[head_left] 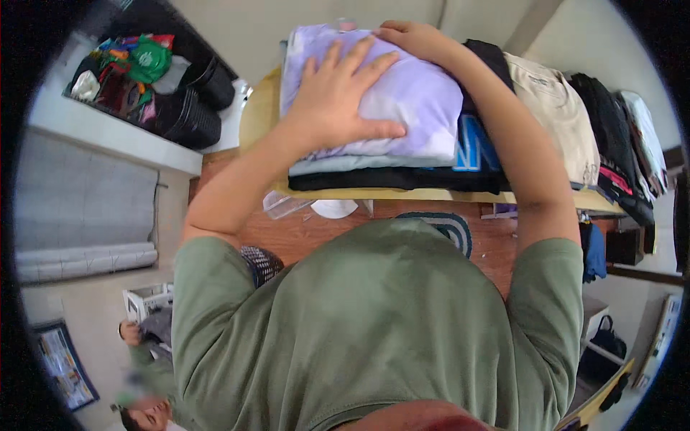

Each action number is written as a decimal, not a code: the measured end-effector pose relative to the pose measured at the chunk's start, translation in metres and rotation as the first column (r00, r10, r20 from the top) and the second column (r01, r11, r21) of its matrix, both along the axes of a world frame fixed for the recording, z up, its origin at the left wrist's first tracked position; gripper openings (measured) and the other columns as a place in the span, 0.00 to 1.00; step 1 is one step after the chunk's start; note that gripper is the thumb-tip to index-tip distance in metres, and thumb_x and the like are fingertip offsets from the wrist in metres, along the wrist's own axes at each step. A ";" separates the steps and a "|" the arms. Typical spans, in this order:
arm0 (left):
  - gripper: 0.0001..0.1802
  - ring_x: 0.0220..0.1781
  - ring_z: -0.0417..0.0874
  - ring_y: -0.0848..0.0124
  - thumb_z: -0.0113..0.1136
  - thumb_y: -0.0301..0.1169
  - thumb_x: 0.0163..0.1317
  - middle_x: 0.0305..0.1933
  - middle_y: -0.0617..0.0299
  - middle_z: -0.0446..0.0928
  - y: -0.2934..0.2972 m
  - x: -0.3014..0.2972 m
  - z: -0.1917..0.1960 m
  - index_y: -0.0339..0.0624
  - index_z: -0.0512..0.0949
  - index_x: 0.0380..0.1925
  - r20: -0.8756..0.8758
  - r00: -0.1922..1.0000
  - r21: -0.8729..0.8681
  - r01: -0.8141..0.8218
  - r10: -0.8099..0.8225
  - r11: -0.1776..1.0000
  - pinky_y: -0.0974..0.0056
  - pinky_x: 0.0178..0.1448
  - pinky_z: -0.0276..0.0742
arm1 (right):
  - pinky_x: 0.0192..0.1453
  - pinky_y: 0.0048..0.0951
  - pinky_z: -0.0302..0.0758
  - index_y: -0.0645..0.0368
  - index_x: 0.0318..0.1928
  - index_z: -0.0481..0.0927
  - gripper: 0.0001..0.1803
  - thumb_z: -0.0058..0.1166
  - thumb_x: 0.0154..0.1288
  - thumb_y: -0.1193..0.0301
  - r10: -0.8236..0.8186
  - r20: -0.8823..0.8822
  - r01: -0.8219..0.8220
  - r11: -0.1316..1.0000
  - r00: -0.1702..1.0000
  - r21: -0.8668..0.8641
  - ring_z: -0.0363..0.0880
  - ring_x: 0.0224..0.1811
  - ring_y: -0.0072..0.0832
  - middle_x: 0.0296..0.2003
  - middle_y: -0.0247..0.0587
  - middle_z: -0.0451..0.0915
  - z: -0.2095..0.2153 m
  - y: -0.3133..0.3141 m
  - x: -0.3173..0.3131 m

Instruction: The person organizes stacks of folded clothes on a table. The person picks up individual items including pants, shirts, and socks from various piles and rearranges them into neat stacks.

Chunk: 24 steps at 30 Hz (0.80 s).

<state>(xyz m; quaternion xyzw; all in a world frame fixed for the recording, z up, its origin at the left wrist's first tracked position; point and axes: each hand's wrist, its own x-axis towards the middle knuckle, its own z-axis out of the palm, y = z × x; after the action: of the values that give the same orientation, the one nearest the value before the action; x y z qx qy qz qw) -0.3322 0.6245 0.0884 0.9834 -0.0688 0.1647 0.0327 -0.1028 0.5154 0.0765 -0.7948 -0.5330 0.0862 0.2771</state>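
A folded lavender-and-white tie-dyed garment tops a stack of folded clothes on a yellowish wooden table. My left hand lies flat on it with fingers spread. At the garment's far edge rests my right hand, its fingers reaching left along the top and holding nothing that I can see. Under the lavender piece are a pale grey garment and a black folded garment. A black garment with blue lettering shows at the stack's right side.
Right of the stack lie a beige shirt and dark folded clothes. Dark baskets and a heap of colourful bags stand far left. An oval mat is on the floor. Another person appears at lower left.
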 end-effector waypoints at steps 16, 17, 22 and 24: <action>0.57 0.80 0.48 0.37 0.69 0.68 0.42 0.82 0.57 0.49 -0.034 -0.005 0.012 0.62 0.63 0.74 -0.090 0.994 0.163 0.072 -0.058 0.984 0.25 0.73 0.48 | 0.68 0.42 0.71 0.65 0.64 0.75 0.36 0.52 0.71 0.46 -0.162 -0.061 0.173 0.916 0.985 0.361 0.77 0.62 0.50 0.59 0.60 0.78 0.089 -0.167 -0.014; 0.58 0.80 0.49 0.37 0.70 0.68 0.42 0.83 0.57 0.48 -0.034 -0.003 0.018 0.61 0.63 0.74 -0.111 0.992 0.174 0.075 -0.056 0.982 0.26 0.73 0.48 | 0.68 0.42 0.71 0.65 0.64 0.74 0.38 0.53 0.70 0.45 -0.140 -0.015 0.137 0.937 0.990 0.321 0.77 0.62 0.50 0.59 0.61 0.78 0.095 -0.203 -0.014; 0.46 0.75 0.64 0.46 0.66 0.58 0.56 0.77 0.55 0.63 -0.051 0.029 0.074 0.52 0.65 0.73 -0.215 0.974 0.049 0.087 -0.075 0.995 0.40 0.75 0.55 | 0.76 0.34 0.63 0.58 0.65 0.76 0.31 0.63 0.59 0.77 -0.373 0.242 0.344 0.926 0.896 0.155 0.72 0.69 0.36 0.64 0.44 0.78 0.110 -0.399 -0.005; 0.39 0.73 0.69 0.52 0.60 0.52 0.65 0.73 0.56 0.69 -0.080 0.063 0.089 0.47 0.65 0.72 -0.191 0.960 -0.282 0.147 -0.205 0.948 0.47 0.76 0.57 | 0.77 0.35 0.62 0.56 0.67 0.75 0.37 0.64 0.52 0.79 -0.422 0.372 0.433 0.900 0.827 0.060 0.70 0.71 0.37 0.67 0.43 0.74 0.100 -0.449 0.011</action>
<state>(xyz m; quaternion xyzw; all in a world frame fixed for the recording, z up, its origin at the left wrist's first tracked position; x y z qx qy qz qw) -0.2694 0.5444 0.1778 0.9721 -0.1301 0.0600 0.1858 -0.0919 0.0666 0.1768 -0.8989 -0.3835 -0.1244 0.1713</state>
